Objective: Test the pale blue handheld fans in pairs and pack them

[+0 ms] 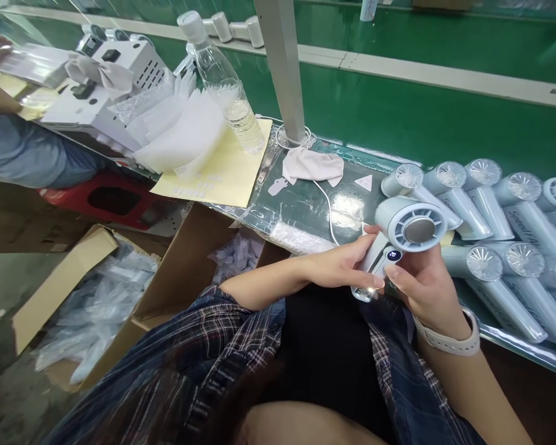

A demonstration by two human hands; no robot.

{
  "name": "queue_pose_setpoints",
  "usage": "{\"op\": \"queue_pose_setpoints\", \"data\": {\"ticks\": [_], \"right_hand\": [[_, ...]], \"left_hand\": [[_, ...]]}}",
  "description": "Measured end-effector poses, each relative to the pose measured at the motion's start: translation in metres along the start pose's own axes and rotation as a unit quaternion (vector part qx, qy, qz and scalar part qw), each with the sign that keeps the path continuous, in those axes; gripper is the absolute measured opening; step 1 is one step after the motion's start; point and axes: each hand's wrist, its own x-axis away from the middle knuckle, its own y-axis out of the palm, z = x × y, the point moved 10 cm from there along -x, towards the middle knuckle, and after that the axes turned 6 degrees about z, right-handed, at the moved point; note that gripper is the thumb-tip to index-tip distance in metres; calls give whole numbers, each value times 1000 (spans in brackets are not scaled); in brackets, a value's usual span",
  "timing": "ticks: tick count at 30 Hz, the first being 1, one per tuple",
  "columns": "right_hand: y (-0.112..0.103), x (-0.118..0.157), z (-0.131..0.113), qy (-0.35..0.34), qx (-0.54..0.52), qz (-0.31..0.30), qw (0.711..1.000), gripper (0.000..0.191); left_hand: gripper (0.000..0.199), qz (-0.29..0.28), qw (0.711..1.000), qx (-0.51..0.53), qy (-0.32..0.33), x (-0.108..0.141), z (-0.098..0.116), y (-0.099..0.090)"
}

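Note:
A light-blue handheld fan (410, 225) is held up in front of my body, its round grille facing me and its handle tilted down to the left. The small display on the handle is lit and reads 20. Around the lower handle, my left hand (343, 262) is closed, thumb near the bright end. My right hand (421, 281) wraps the other side, with its thumb beside the display and its fingers partly hidden behind the fan. More fans of this kind, in clear wrapping (484, 198), lie in rows on the bench to the right.
A white cloth (312, 165) and a cable lie on the bench by a metal post (285, 68). Left of it, a water bottle (241, 117) stands on yellow paper (231, 185). Below is an open carton (167, 272) with plastic bags. Another person's sleeve (28, 148) shows at far left.

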Motion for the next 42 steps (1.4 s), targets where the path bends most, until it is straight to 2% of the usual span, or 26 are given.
{"op": "queue_pose_setpoints", "data": {"ticks": [3, 7, 11, 16, 18, 21, 22, 24, 26, 27, 29, 31, 33, 35, 37, 38, 39, 42], "right_hand": [[-2, 0, 8, 1, -13, -18, 1000, 89], [-9, 1, 10, -7, -44, -2, 999, 76], [-7, 3, 15, 37, -65, 1, 997, 83], [-10, 3, 19, 43, -58, 0, 997, 88], [-27, 1, 15, 6, -18, 54, 998, 85], [-59, 3, -4, -83, 10, 165, 983, 75], [-64, 4, -10, -100, 0, 176, 979, 70], [-64, 4, -22, -121, -32, 171, 977, 60], [-66, 5, -34, -144, -73, 187, 969, 54], [-68, 7, -40, -153, -94, 204, 962, 53], [-71, 10, -48, -171, -122, 236, 949, 51], [-72, 13, -53, -178, -120, 248, 945, 52], [-69, 17, -56, -178, -105, 238, 949, 55], [-61, 19, -57, -167, -114, 198, 959, 54], [-51, 20, -59, -153, -153, 143, 966, 48], [-46, 20, -59, -140, -175, 119, 967, 44], [-42, 20, -58, -123, -193, 102, 968, 41], [-41, 12, -51, -79, -219, 107, 966, 40]], "left_hand": [[59, -47, 998, 42, -7, -1, -3, 5], [55, -69, 997, 44, 1, -3, -6, 8], [58, -66, 997, 46, -15, -5, -16, 8], [62, -70, 996, 43, -25, -3, -16, 11], [65, -44, 999, 9, -28, -1, -11, 9], [74, 50, 995, -84, -16, 4, 3, -4], [78, 71, 992, -105, -10, 5, 7, -6], [82, 78, 991, -107, 16, 6, 14, -6], [81, 53, 995, -70, 53, 5, 19, -3], [82, 15, 997, -39, 58, 5, 19, 2], [89, -99, 994, 31, 26, 7, 10, 19], [94, -194, 978, 77, -22, 13, -1, 33], [96, -214, 974, 73, -24, 13, -7, 32], [92, -176, 984, 8, 21, 9, -8, 20], [82, -105, 981, -121, 110, 5, 1, 3], [74, -59, 964, -196, 170, 6, 11, -6], [66, -11, 936, -266, 233, 9, 23, -12], [57, 121, 823, -391, 394, 31, 60, -22]]}}
